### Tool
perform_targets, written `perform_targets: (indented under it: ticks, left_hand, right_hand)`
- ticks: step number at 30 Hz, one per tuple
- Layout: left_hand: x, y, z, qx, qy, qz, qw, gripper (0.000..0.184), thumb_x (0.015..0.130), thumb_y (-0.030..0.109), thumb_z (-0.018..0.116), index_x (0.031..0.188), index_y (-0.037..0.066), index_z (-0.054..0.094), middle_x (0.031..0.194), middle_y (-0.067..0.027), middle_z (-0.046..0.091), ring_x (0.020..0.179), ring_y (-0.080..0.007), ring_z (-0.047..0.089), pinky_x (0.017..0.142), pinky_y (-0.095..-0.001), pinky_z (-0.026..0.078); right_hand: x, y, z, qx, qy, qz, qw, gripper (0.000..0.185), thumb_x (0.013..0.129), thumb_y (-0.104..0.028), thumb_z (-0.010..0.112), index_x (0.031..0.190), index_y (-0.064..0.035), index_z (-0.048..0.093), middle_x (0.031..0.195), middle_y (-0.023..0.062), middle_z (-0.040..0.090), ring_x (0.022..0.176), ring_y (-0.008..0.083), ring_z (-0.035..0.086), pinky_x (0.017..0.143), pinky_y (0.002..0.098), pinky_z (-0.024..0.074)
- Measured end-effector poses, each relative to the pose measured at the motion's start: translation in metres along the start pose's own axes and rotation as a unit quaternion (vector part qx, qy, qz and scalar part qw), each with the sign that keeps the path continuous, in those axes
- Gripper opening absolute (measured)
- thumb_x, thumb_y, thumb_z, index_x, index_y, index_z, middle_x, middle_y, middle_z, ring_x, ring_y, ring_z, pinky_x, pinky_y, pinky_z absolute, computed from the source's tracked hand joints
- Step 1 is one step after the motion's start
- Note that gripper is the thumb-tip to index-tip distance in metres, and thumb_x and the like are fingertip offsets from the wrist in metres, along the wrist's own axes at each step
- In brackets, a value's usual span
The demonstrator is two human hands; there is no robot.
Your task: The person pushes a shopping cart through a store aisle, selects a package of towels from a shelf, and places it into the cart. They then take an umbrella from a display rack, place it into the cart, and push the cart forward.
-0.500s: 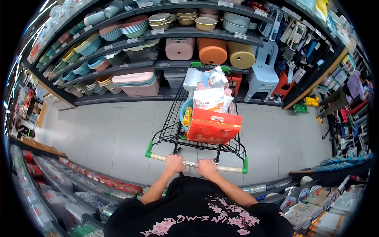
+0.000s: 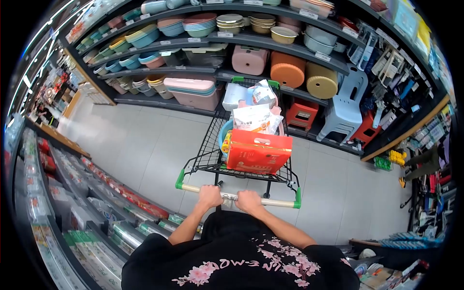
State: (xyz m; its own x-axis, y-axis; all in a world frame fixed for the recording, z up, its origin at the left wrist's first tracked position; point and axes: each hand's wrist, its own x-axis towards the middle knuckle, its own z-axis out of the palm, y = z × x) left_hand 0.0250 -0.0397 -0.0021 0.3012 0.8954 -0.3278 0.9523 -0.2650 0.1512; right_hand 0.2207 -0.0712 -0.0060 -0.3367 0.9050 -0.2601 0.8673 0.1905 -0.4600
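Note:
My left hand (image 2: 210, 195) and my right hand (image 2: 249, 201) are both wrapped round the pale handle bar of a shopping cart (image 2: 200, 157), close together near its middle. Green end pieces cap the bar. Inside the black wire basket, a red gift box (image 2: 259, 153) with a cut-out handle stands nearest to me. Behind it rest a white printed package (image 2: 251, 119), a white roll-shaped pack (image 2: 234, 95) and another white bag (image 2: 263, 93). A blue basin (image 2: 224, 133) shows at the left side, with a small yellow pack (image 2: 226, 143) by it.
Shelves ahead carry basins, a pink lidded storage box (image 2: 193, 92), an orange round stool (image 2: 287, 69) and a yellow one (image 2: 322, 82). A light blue plastic stool (image 2: 344, 106) stands at the right. Packaged goods (image 2: 96, 246) line shelves behind me. A person's leg (image 2: 425, 162) shows far right.
The view has turned left, so the shelves ahead now appear tilted and further to the right. Both hands keep their hold on the cart handle, and the basket's contents look unmoved.

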Motion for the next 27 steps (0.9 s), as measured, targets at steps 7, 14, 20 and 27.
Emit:
perform_targets:
  ticks: [7, 14, 20, 27]
  left_hand:
    - [-0.010, 0.017, -0.001, -0.012, 0.035, -0.058, 0.998, 0.022, 0.062, 0.025, 0.065, 0.074, 0.010, 0.075, 0.072, -0.0192, 0.069, 0.068, -0.0361, 0.069, 0.070, -0.0432, 0.056]
    - [-0.013, 0.015, -0.001, -0.020, 0.044, -0.095, 0.994, 0.026, 0.069, 0.032, 0.065, 0.076, 0.010, 0.075, 0.074, -0.0176, 0.070, 0.071, -0.0343, 0.070, 0.070, -0.0429, 0.055]
    - [-0.009, 0.009, 0.003, -0.033, 0.071, -0.140, 0.987, 0.026, 0.069, 0.030, 0.064, 0.075, 0.007, 0.075, 0.075, -0.0183, 0.070, 0.070, -0.0346, 0.070, 0.071, -0.0436, 0.055]
    - [-0.005, 0.001, 0.003, -0.065, 0.112, -0.184, 0.974, 0.024, 0.068, 0.027, 0.063, 0.074, 0.006, 0.075, 0.074, -0.0181, 0.070, 0.070, -0.0350, 0.070, 0.070, -0.0432, 0.055]
  right_hand:
    - [0.004, 0.010, -0.018, -0.020, -0.027, -0.053, 0.998, 0.028, 0.076, -0.029, 0.067, 0.078, -0.0014, 0.072, 0.075, 0.0220, 0.069, 0.072, 0.0381, 0.070, 0.070, 0.0464, 0.0560]
    - [0.025, 0.011, -0.023, -0.023, -0.064, -0.078, 0.995, 0.026, 0.074, -0.027, 0.066, 0.079, -0.0023, 0.072, 0.075, 0.0231, 0.069, 0.075, 0.0390, 0.069, 0.072, 0.0472, 0.0557]
    - [0.046, 0.009, -0.025, -0.041, -0.058, -0.089, 0.993, 0.024, 0.072, -0.027, 0.065, 0.078, -0.0054, 0.074, 0.076, 0.0222, 0.069, 0.076, 0.0387, 0.070, 0.073, 0.0469, 0.0558]
    - [0.075, 0.002, -0.032, -0.073, -0.064, -0.124, 0.988, 0.020, 0.071, -0.023, 0.064, 0.079, -0.0078, 0.075, 0.076, 0.0210, 0.069, 0.076, 0.0389, 0.069, 0.072, 0.0475, 0.0556]
